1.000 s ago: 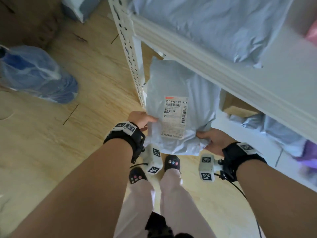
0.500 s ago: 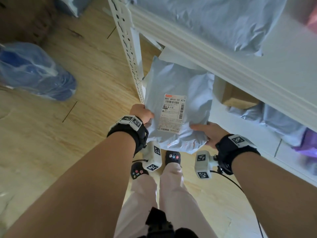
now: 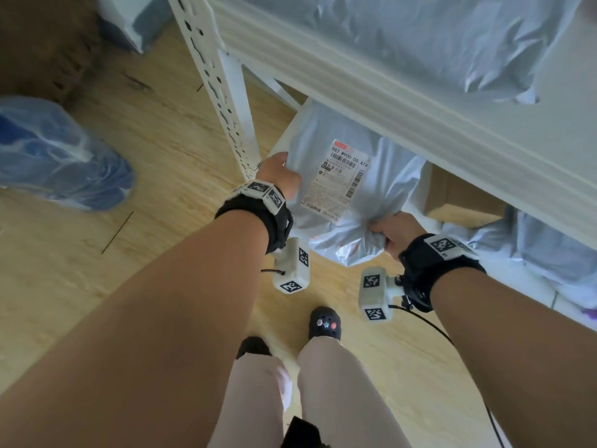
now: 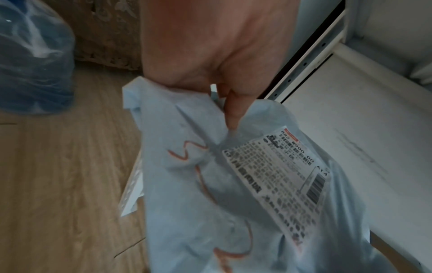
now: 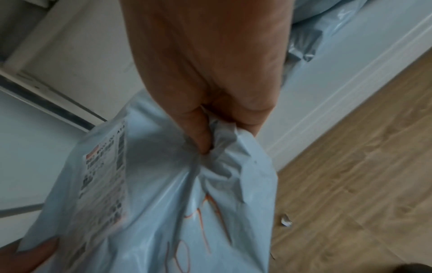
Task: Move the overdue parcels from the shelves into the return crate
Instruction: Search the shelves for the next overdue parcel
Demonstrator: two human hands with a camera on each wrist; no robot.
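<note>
Grey plastic crumples under both grips: the left hand pinches one corner of the labelled parcel, the right hand bunches the opposite corner in a fist. The parcel hangs at the front edge of the lower shelf, under the lip of the upper shelf, seemingly just clear. No return crate shows, so carrying and dropping remain. More grey parcels sit on both shelves, plus a cardboard box. The perforated upright stands just beside the left hand, and a blue plastic-wrapped bundle lies on the floor.
</note>
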